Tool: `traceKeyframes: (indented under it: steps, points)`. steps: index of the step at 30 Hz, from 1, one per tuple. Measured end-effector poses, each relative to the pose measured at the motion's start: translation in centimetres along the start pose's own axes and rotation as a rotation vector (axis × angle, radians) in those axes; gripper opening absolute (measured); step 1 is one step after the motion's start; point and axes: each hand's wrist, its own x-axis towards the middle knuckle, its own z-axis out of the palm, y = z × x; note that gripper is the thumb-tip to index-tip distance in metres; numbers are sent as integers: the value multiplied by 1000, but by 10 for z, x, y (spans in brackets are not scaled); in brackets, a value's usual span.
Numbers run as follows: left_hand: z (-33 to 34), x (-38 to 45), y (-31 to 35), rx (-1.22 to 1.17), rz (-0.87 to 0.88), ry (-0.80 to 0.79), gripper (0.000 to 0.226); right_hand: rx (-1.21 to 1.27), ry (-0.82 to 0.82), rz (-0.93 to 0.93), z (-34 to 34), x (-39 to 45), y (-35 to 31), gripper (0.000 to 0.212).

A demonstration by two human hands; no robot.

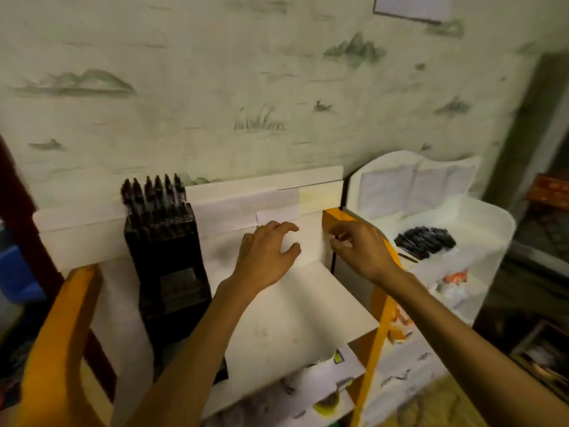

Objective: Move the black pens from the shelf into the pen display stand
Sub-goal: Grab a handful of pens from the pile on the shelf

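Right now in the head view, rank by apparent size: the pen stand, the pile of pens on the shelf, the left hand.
1. pen stand
2. left hand and pile of pens look alike; the pile lies farther off, so unranked.

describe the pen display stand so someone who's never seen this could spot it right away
Find the white desk surface between two orange side panels, against the painted wall. The pen display stand sits at its left, left of both hands. It is the only tall black stepped block there, with a row of black pens upright in its top tier.
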Motion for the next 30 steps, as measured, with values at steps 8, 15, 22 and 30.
traceKeyframes:
  steps: [8, 15, 22, 30]
  points:
    - [104, 20, 143, 53, 88, -38, 38, -182, -48, 9, -96, -51, 150, 29]
    - [181, 48, 230, 52, 75, -48, 37, -208, -81, 22, -143, -73, 257, 31]
    - [255, 84, 272, 104, 56, -111, 36, -179, -109, 40, -151, -58, 340, 30]
    - [359, 145, 264, 121, -49, -217, 37, -156, -158, 43, -124, -6, 443, 30]
